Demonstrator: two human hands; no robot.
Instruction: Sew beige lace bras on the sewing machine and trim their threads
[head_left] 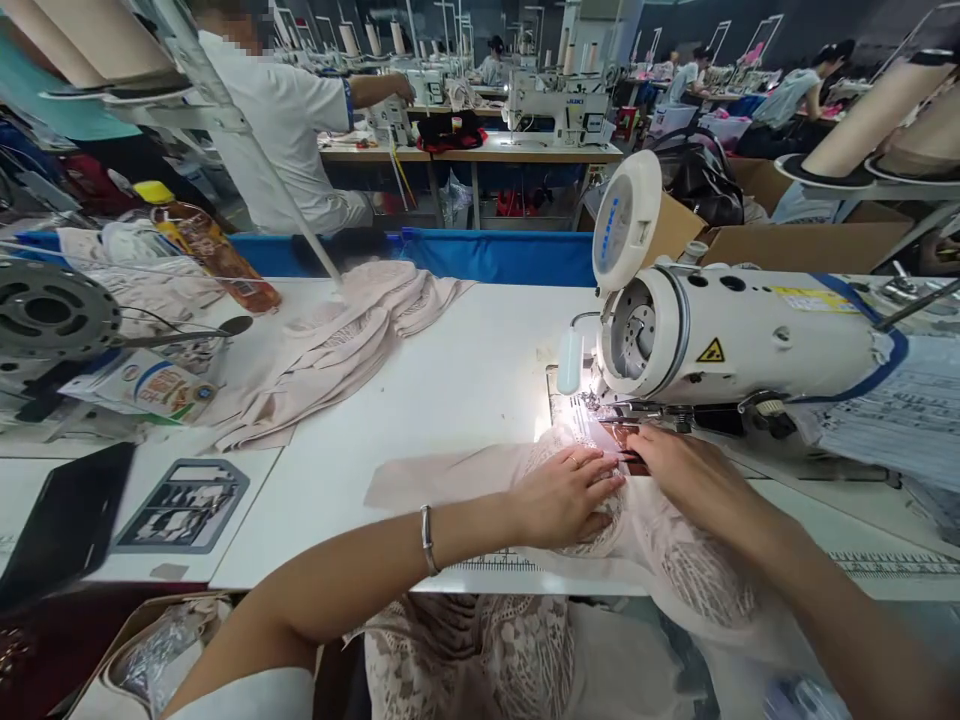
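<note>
A beige lace garment (694, 575) lies on the sewing table under the lit needle area of a white sewing machine (757, 330), with part of it hanging over the front edge. My left hand (566, 497) rests flat on the lace, fingers stretched out, just in front of the needle. Close to the presser foot, my right hand (679, 468) is closed at the right side of the fabric. A dark, pointed tool tip (632, 458) shows by its fingers; its kind is hard to make out. More lace fabric (480, 650) lies below the table edge.
Beige garments (337, 350) are heaped on the left of the white table (450, 390). A brown drink bottle (214, 250), a milk carton (142, 385) and a black phone-like slab (67, 520) are at left. Thread cones (877, 115) stand right. A person in white (277, 130) works beyond.
</note>
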